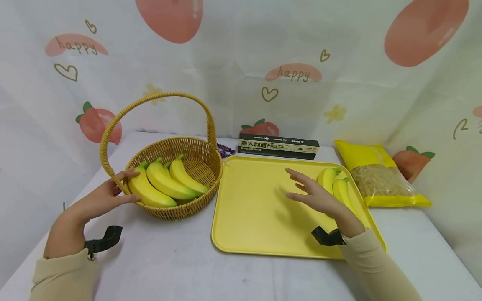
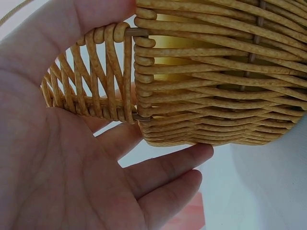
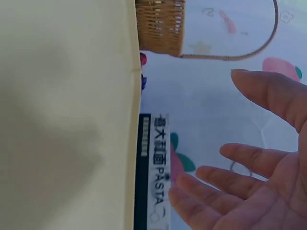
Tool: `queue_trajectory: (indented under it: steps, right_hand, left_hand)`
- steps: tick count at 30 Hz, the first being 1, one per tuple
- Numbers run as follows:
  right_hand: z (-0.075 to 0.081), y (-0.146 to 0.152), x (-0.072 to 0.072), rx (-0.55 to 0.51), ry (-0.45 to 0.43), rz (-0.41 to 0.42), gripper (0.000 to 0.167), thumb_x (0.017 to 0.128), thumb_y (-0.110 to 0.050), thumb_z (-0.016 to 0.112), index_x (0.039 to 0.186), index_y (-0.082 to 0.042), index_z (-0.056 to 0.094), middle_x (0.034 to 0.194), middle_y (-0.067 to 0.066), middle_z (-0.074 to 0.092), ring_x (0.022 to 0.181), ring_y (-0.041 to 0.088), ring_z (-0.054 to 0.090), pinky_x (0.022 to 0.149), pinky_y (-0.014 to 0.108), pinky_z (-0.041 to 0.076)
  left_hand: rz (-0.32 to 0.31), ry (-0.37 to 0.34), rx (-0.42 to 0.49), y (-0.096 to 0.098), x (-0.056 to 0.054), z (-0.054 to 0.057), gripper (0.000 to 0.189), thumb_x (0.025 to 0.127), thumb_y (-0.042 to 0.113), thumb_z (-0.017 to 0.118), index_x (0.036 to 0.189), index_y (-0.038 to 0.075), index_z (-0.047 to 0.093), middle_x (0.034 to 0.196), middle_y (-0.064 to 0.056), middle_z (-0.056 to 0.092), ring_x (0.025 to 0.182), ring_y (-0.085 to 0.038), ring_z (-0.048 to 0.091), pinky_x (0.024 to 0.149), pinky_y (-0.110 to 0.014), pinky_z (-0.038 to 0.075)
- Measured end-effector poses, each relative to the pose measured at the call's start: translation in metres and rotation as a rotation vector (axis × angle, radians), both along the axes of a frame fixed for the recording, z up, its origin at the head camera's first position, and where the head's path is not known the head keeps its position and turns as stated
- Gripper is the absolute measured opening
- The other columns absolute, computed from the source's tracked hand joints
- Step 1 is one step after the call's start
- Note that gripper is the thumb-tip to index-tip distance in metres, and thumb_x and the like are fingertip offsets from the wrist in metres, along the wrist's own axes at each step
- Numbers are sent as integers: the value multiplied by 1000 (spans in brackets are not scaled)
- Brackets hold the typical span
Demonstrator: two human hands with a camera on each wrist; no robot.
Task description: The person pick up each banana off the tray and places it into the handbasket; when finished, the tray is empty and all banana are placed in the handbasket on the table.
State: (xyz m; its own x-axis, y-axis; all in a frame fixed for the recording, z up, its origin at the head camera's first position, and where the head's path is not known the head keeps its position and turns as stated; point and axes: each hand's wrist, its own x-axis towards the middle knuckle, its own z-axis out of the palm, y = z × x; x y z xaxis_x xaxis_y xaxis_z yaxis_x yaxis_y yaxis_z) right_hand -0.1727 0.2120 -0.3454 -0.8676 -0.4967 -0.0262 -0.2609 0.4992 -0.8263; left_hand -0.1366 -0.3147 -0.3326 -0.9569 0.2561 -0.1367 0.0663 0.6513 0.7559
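A round wicker basket [image 1: 167, 212] with a tall arched handle stands on the left, holding several yellow bananas [image 1: 150, 190]. My left hand [image 1: 109, 194] grips its left side where the handle meets the rim. In the left wrist view, the thumb lies on one side of the handle's woven base [image 2: 103, 76] and the fingers reach along the other. Over the yellow tray [image 1: 244, 209] hovers my right hand [image 1: 314, 194], empty, with thumb and fingers spread apart. Bananas [image 1: 342, 192] lie at the tray's right edge, partly hidden by the right hand and wrist.
Behind the tray is a dark pasta box [image 1: 278, 146]. Purple-wrapped pieces [image 1: 226, 149] lie between basket and box. A yellow bag of pasta [image 1: 380, 177] rests right of the tray. A printed cloth [image 1: 226, 83] hangs behind the white-covered table [image 1: 169, 259].
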Motion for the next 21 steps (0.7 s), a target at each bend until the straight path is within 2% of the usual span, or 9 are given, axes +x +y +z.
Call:
queue_trajectory:
  steps: [3,7,17,21]
  right_hand:
    - [-3,9,2,-31,7,-45,70,92,-23,58,148,-7,19,152,23,19,139,43,19,111,58,20]
    - [-8,19,3,-51,39,-121,67,93,-21,57,147,-5,21,153,22,18,140,42,17,111,57,21]
    - [-22,40,-5,-116,117,-430,59,95,-22,54,142,5,30,150,23,26,140,40,21,112,53,22]
    - [-30,48,-10,-122,117,-504,59,95,-23,53,141,6,30,151,23,23,141,38,19,114,52,20]
  left_hand:
    - [0,3,3,0,0,0,71,89,23,62,144,4,23,154,-27,4,131,-59,17,99,-71,21]
    - [3,0,4,0,0,1,71,89,24,62,144,4,23,154,-27,4,132,-58,16,99,-71,21]
    - [4,-5,-7,0,1,0,71,89,25,62,145,5,22,153,-27,5,131,-58,19,99,-70,24]
    - [-3,2,15,-1,1,0,72,89,22,62,145,4,22,154,-27,4,131,-59,16,98,-72,21]
